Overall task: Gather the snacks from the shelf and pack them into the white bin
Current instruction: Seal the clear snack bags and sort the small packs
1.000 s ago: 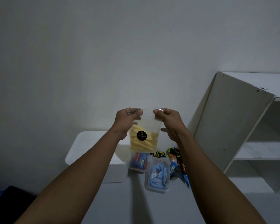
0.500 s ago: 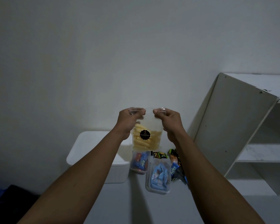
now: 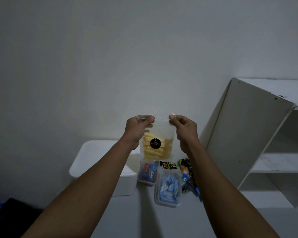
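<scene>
Clear snack pouch [image 3: 156, 143] hangs between left hand [image 3: 138, 128]; right hand [image 3: 185, 128] pinching top corners.

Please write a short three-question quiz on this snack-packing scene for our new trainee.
1. True or false: both hands pinch the top edge of the clear pouch of yellow sticks.
2. Which lies nearer the white bin: A, the tray of blue packets, or B, the tray of red and blue packets?
3. What colour is the round label on the pouch?

Key: 1 true, left hand and right hand; 2 B; 3 black.
</scene>
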Demonstrator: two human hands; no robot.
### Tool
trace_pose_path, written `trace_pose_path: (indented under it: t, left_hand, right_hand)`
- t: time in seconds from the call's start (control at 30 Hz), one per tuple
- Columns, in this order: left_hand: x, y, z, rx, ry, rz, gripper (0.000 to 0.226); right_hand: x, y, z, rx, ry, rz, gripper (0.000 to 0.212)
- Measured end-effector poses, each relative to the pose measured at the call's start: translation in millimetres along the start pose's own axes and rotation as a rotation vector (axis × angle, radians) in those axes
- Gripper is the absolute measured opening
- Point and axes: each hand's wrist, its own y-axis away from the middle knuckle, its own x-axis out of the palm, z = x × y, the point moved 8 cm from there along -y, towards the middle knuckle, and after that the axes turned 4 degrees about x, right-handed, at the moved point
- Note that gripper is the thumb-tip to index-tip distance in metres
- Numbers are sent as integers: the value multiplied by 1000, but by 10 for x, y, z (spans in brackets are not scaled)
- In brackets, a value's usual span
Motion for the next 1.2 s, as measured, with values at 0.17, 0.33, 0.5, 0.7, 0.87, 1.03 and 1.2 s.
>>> trace_pose_path:
  t: [0.17, 0.33, 0.5, 0.7, 0.87, 1.03, 1.2]
  left_hand:
    - [0, -16, -22, 4, 5, 8, 6]
    - [53, 15, -34, 1, 40, 21, 11]
    - [-35, 12, -53, 9, 59, 13, 3]
    - [9, 29, -74, 27, 54, 54, 9]
    - [1, 64, -71, 25, 143, -16, 11]
    - [-51, 64, -96, 13, 129, -61, 7]
    - [-19, 70, -141, 83, -75, 41, 7]
  right_hand:
    - [-26, -19, 64, -66, 28, 6, 17]
    - [-125, -49, -14, -39, -60, -108, 18]
    - [-112, -39, -50, 3, -23, -25, 20]
    - [-40, -67, -43, 6, -17, 30, 13]
    - [-44, -46, -90, 52, -84, 4, 12]
    - [-40, -20, -93, 51, 14, 53, 11]
    - [-11, -119, 146, -237, 579, 36, 33]
